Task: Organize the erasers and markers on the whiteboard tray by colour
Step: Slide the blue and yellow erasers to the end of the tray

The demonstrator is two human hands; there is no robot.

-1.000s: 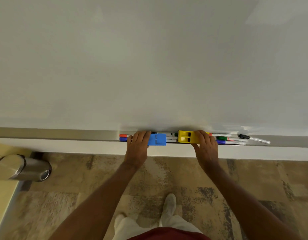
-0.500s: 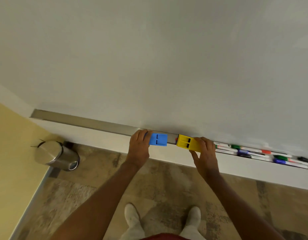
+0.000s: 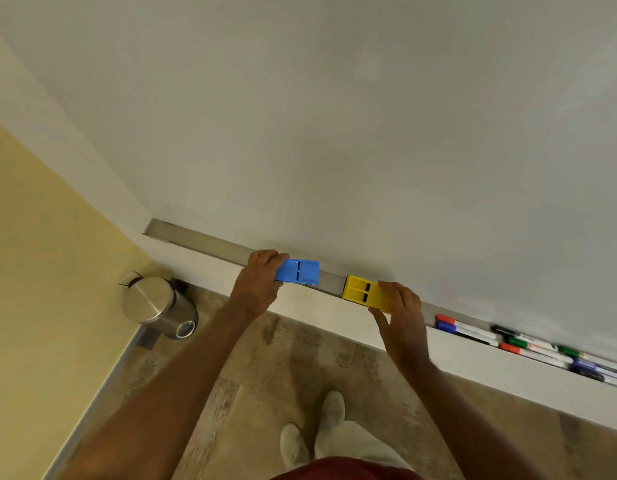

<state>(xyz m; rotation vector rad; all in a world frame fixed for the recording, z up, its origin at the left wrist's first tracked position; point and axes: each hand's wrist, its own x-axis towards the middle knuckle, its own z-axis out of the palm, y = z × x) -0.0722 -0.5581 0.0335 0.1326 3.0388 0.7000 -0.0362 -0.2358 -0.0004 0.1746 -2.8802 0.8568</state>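
Observation:
A blue eraser (image 3: 298, 271) sits on the metal whiteboard tray (image 3: 203, 241), and my left hand (image 3: 260, 284) grips its left end. A short gap to the right, a yellow eraser (image 3: 360, 293) rests on the tray with my right hand (image 3: 400, 311) holding its right end. Further right on the tray lie several markers (image 3: 532, 349) with red, blue, green and black caps, mixed together and apart from both hands.
The whiteboard (image 3: 334, 133) fills the upper view. A steel pedal bin (image 3: 158, 306) stands on the floor in the corner at left, beside a yellow wall (image 3: 40, 271). My feet (image 3: 317, 434) are on the patterned floor below the tray.
Both hands have slid the blue and yellow erasers leftward along the tray, away from the markers, which now lie well to the right. The gap between the erasers has widened slightly.

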